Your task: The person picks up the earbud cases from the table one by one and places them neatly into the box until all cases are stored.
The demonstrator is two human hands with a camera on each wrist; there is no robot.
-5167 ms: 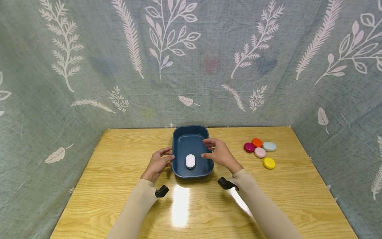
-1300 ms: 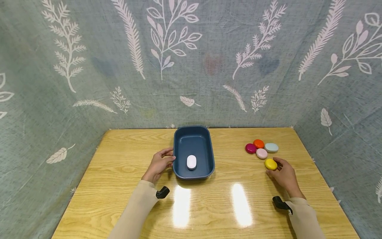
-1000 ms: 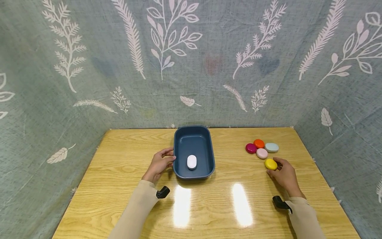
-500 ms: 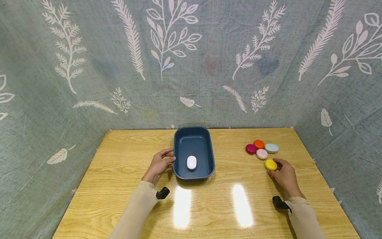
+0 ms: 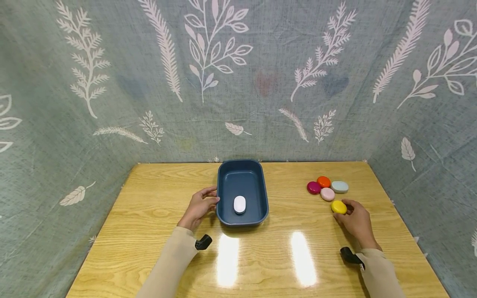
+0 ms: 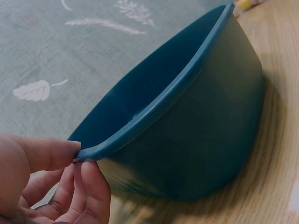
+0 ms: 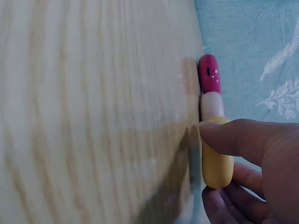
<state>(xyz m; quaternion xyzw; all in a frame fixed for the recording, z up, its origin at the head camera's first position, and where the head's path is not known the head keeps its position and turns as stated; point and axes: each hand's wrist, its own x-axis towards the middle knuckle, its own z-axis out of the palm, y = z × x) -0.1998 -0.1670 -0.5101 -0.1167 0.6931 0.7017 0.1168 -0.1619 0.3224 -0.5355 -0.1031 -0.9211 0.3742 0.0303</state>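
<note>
My left hand (image 5: pixel 200 207) pinches the left rim of a dark blue, deep rectangular tub (image 5: pixel 242 178) with rounded corners. In the left wrist view, the thumb lies over the rim (image 6: pixel 100 151) and the fingers curl beneath it. Inside the tub is a white, oval, pebble-shaped case (image 5: pixel 239 204), toward its near end. Over on the right, my right hand (image 5: pixel 357 219) holds a glossy yellow pebble-shaped case (image 5: pixel 338 207) on the table. The right wrist view has the thumb against one face of the yellow case (image 7: pixel 217 163), with fingers around its other side.
Just beyond the yellow case, a magenta case (image 5: pixel 314 187), an orange one (image 5: pixel 324 181), a pale pink one (image 5: pixel 327 194) and a pale blue oval one (image 5: pixel 340 186) lie clustered on the wooden table (image 5: pixel 268 260). Leaf-printed cloth (image 5: pixel 238 103) encloses the back and sides.
My right hand has gone from above the tub to the yellow case at the right and stays there over the last second. My left hand keeps its grip on the rim.
</note>
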